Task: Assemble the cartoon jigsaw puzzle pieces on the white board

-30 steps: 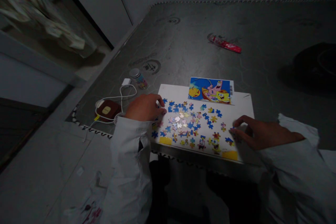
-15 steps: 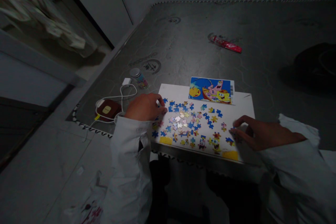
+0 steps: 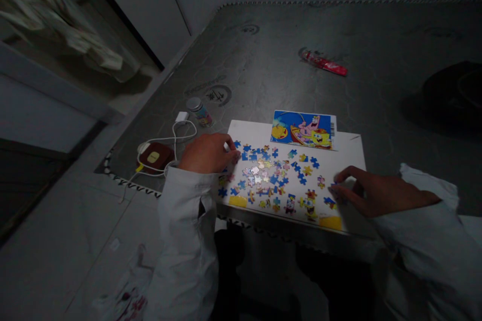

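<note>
Grey patterned mat [image 3: 259,80] carried a white board [image 3: 348,155] of loose jigsaw pieces [image 3: 257,179], scattered between the two hands.
Out to the right, the right hand [image 3: 376,193] pinched a small blue jigsaw piece [image 3: 335,185] between thumb and forefinger; the left hand [image 3: 207,153] curved over the board's left edge, and whether it gripped a piece could not be told. Beyond and between the hands lay a SpongeBob picture card [image 3: 301,131]; a lidded jar [image 3: 201,114] was just beyond the left hand.

Chinese characters [image 3: 217,95] on grey mat [image 3: 259,75]
</note>
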`<state>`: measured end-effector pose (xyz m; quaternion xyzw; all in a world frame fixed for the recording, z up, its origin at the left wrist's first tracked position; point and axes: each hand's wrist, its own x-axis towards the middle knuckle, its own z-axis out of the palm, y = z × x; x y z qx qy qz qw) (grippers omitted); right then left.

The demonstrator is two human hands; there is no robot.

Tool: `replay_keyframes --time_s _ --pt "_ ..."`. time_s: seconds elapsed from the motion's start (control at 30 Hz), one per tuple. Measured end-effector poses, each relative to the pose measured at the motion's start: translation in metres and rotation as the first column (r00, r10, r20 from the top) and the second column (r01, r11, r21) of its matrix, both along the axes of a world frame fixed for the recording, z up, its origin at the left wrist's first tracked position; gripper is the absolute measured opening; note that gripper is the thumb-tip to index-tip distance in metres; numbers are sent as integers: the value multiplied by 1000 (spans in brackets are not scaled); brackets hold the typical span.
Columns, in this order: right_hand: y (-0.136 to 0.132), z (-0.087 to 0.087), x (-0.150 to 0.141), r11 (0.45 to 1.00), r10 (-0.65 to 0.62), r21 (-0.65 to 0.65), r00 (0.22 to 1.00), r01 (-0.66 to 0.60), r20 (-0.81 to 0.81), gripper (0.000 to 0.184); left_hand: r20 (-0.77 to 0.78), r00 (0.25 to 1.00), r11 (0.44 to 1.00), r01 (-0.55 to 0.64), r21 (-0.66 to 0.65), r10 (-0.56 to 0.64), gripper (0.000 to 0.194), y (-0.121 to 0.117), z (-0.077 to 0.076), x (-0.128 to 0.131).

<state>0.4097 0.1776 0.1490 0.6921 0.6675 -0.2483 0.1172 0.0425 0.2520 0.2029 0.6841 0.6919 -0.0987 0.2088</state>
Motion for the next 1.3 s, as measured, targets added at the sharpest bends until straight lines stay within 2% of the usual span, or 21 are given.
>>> replay_keyframes --time_s 0.17,0.3,0.47,0.6,0.77,1.03,1.3 --pt "1 -3 4 1000 1 17 1000 -1 -12 30 18 1000 1000 5 20 -5 23 0 1 3" --pt "4 -2 4 998 1 -59 1000 -2 -29 33 36 999 999 38 38 -39 21 1 -3 5" --pt "-3 3 -5 1000 4 -5 1000 -3 27 34 68 992 992 98 83 -104 21 5 -7 5" --pt "-7 4 -8 995 -3 100 1000 0 24 29 46 993 993 108 54 -111 28 8 -6 8" --pt "3 3 -1 997 -11 -79 1000 12 18 35 24 993 993 113 15 -113 36 9 -8 8" --pt "2 1 1 999 -5 -47 1000 5 17 37 25 994 995 102 -7 -102 31 5 -5 10" --pt "4 4 -4 997 -16 -75 998 20 55 35 15 994 994 112 0 -112 33 6 -5 10"
